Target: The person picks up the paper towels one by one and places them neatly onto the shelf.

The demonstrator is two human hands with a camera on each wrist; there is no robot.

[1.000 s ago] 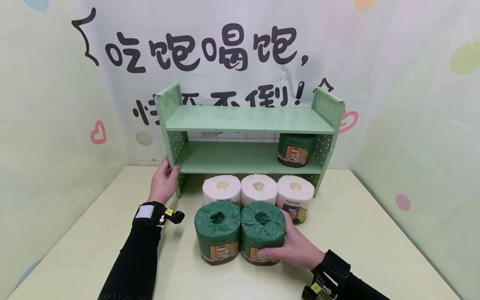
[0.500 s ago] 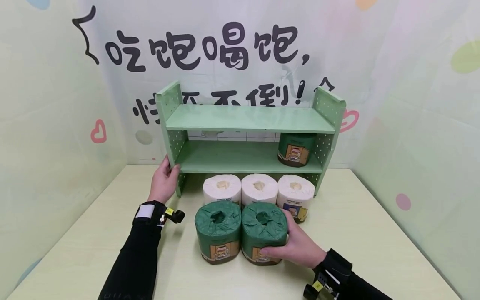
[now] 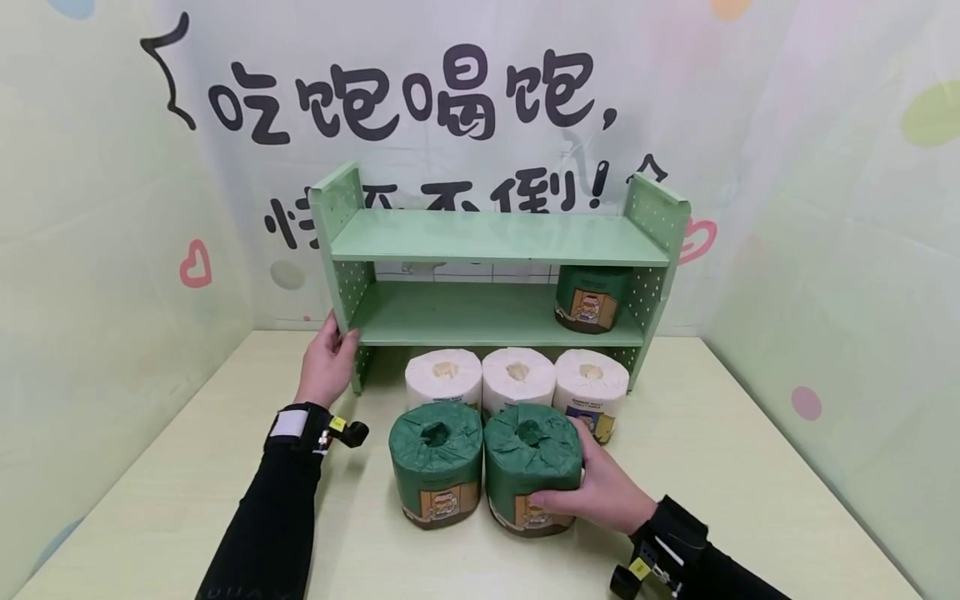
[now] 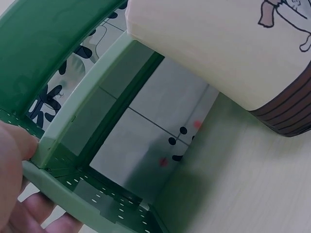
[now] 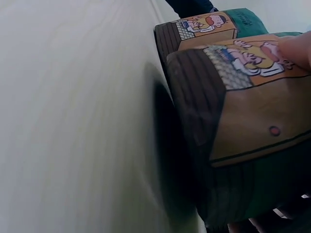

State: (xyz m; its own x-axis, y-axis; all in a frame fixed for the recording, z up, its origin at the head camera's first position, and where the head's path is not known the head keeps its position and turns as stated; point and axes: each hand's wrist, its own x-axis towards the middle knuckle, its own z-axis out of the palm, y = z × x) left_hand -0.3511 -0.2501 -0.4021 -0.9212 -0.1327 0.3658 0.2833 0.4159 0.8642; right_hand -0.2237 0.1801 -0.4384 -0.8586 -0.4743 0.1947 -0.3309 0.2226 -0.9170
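My right hand [image 3: 603, 492] grips a green-wrapped toilet roll [image 3: 531, 467] from its right side, thumb across the front label. In the right wrist view a dark shadow lies along the base of this roll [image 5: 262, 121]. A second green toilet roll [image 3: 435, 471] stands upright just to its left, with a narrow gap between them. My left hand [image 3: 327, 367] holds the lower left side panel of a pale green shelf rack [image 3: 498, 237]. The left wrist view shows the thumb [image 4: 17, 143] and fingers on either side of that panel.
Three white toilet rolls [image 3: 517, 379] stand in a row before the rack, behind the green ones. Another green roll [image 3: 592, 296] sits at the right end of the middle shelf. A printed cloth backdrop [image 3: 480, 92] surrounds the pale table [image 3: 750, 467].
My right hand has moved slightly right and toward me with the green toilet roll, so a gap shows beside the other green roll. The left hand and the rack stay where they were.
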